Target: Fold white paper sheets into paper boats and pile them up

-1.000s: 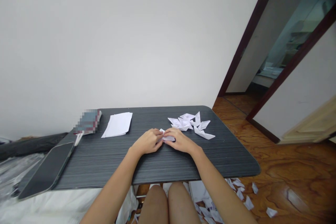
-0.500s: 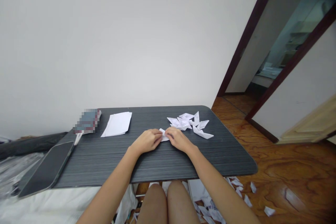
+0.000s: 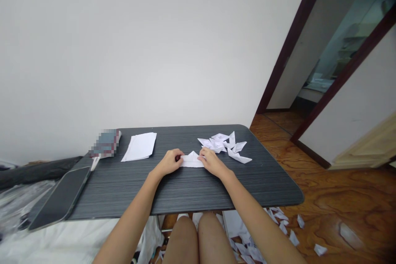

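Note:
Between my hands, on the dark table (image 3: 130,189), lies a folded sheet of white paper (image 3: 192,161), a flat strip with a small peak at its middle top. My left hand (image 3: 172,161) pinches its left end between thumb and fingers. At the right end, my right hand (image 3: 211,161) grips the paper the same way. Several folded paper boats (image 3: 218,143) are heaped together just beyond my right hand. A small stack of white paper sheets (image 3: 139,147) lies to the left of my left hand.
A dark phone-like slab (image 3: 60,198) rests at the table's left edge. Behind it is a blurred-out packet (image 3: 105,143) with a white strap. A white wall (image 3: 185,49) stands behind the table. More folded paper pieces (image 3: 293,237) are scattered on the wooden floor at right.
My hands have moved apart from the middle of the paper to its two ends. The strip and its peak now show between them.

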Motion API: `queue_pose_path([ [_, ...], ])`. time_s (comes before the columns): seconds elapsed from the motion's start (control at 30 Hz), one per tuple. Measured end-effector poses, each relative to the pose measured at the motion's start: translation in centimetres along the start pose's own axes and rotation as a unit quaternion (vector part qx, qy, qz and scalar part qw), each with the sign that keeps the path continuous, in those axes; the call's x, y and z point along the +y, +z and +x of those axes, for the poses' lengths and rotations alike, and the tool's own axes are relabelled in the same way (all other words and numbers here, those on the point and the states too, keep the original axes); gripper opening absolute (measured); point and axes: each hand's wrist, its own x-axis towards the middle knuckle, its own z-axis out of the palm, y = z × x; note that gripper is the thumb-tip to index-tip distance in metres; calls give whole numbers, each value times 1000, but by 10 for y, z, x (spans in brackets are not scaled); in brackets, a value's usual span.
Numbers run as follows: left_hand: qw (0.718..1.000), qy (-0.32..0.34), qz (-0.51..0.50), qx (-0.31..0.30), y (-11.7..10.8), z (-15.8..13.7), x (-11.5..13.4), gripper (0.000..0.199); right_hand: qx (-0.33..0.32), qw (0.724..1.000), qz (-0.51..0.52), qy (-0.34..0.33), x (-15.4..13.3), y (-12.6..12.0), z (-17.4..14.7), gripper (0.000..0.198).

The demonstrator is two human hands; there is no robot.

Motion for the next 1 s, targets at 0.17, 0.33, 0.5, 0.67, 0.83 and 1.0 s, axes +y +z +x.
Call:
queue_pose_path([
  [0.17, 1000, 12, 4, 29, 0, -3, 1, 10, 31, 999, 6, -17, -3, -3, -3, 10],
  [0.33, 994, 14, 22, 106, 0, -2, 2, 10, 82, 994, 41, -63, -14, -9, -3, 11],
  [0.5, 985, -1, -5, 175, 3, -1, 3, 12, 136, 985, 74, -76, -23, -9, -2, 12],
  [0.67, 976, -13, -138, 167, 9, 2, 2, 11, 171, 978, 90, -73, -24, -8, 0, 13],
  [0.83, 960, 3, -196, 200, 6, 3, 5, 10, 202, 972, 107, -49, -19, -10, 3, 9],
  [1.0, 979, 53, -139, 142, -6, -1, 5, 14, 170, 978, 119, -18, -13, -10, 3, 7],
])
